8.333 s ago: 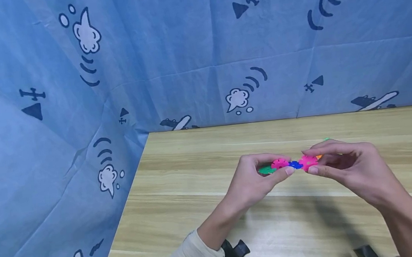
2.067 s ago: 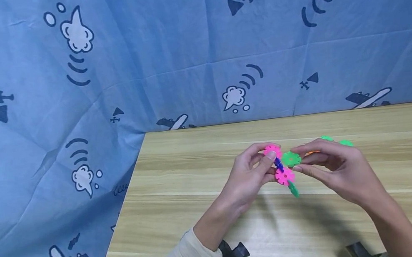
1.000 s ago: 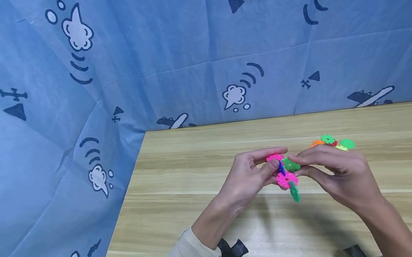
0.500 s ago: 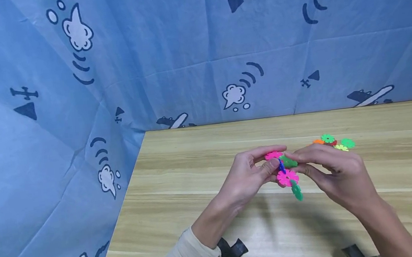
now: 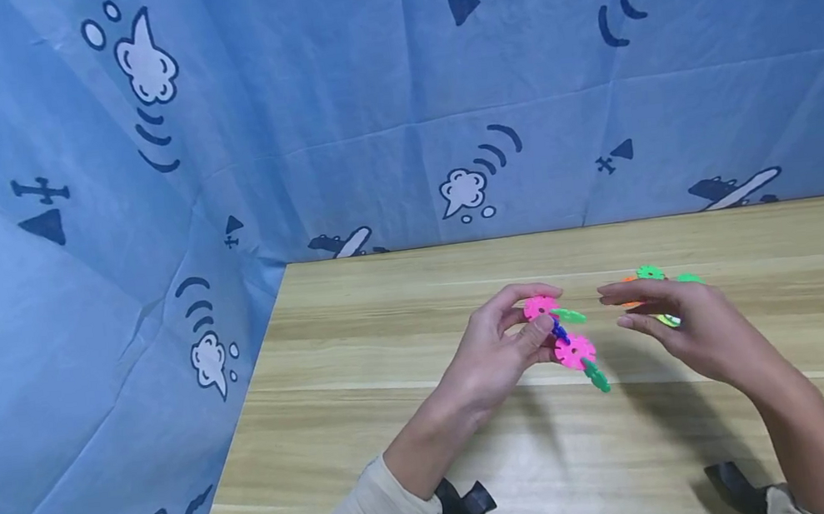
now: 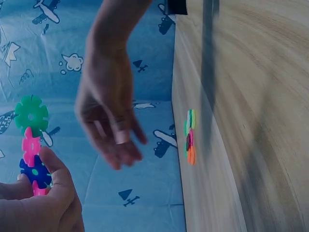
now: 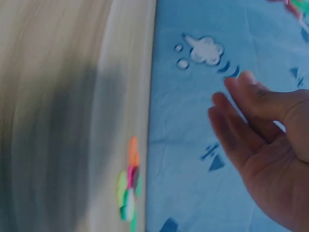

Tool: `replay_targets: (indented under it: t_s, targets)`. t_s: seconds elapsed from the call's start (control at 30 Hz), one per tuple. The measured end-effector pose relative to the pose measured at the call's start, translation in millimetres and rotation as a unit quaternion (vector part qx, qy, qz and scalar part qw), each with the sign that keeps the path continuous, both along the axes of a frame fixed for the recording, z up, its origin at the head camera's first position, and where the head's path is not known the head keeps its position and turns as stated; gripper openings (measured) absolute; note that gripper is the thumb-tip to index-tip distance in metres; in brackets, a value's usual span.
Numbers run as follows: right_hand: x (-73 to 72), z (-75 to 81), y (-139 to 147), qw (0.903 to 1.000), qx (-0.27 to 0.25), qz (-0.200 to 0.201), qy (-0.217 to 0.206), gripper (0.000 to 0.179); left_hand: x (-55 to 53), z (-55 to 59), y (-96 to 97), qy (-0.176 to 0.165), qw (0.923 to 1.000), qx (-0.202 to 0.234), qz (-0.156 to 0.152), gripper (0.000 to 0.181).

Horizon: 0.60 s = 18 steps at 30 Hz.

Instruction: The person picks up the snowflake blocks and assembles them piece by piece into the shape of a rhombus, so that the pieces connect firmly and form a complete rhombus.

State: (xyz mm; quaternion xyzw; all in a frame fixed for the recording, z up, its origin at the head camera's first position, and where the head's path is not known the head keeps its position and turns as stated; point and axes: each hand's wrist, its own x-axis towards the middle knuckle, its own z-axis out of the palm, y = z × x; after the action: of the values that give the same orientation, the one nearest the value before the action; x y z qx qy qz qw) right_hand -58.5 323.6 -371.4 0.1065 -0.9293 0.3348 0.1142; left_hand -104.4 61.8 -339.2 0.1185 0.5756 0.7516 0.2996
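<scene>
My left hand (image 5: 493,353) pinches a chain of notched plastic snowflake discs between thumb and fingers, raised over the table. Its upper pink disc (image 5: 538,308) carries a green disc (image 5: 571,316) pointing right. Below come a blue disc (image 5: 559,331), a second pink disc (image 5: 575,352) and a green disc (image 5: 596,375) at the lower end. In the left wrist view the blue disc (image 6: 35,172) sits right at the thumb. To the right, my right hand (image 5: 702,331) is apart from the chain, thumb and fingers spread with nothing between them, as the right wrist view also shows.
Behind the right hand, loose discs lie in a small pile on the wooden table (image 5: 387,310), among them a green disc (image 5: 651,273) and an orange disc (image 7: 133,151). A blue patterned curtain (image 5: 338,131) hangs along the table's back and left edges.
The right hand has let go of the green disc, now attached to the upper pink disc, and moved away to the right. The left hand keeps holding the chain in nearly the same place.
</scene>
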Motion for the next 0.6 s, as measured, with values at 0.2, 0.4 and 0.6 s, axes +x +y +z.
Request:
replay_targets:
  t_s: [0.2,0.4,0.6]
  targets:
    - [-6.6,-14.7,21.3,0.9961,0.053,-0.033,-0.063,0.047,-0.4,1.7,-1.6,0.003,0.9999,-0.006,-0.015,0.033]
    - [-12.7,-25.1,33.6,0.9805,0.093,-0.040,-0.169,0.072,1.0,2.9,-2.3,0.002,0.9997,-0.007,-0.023,0.034]
    - [-16.8,-39.1,43.0,0.9701,0.093,-0.067,-0.214,0.081,1.2,3.1,-2.4,-0.005,0.9995,0.001,-0.031,0.034]
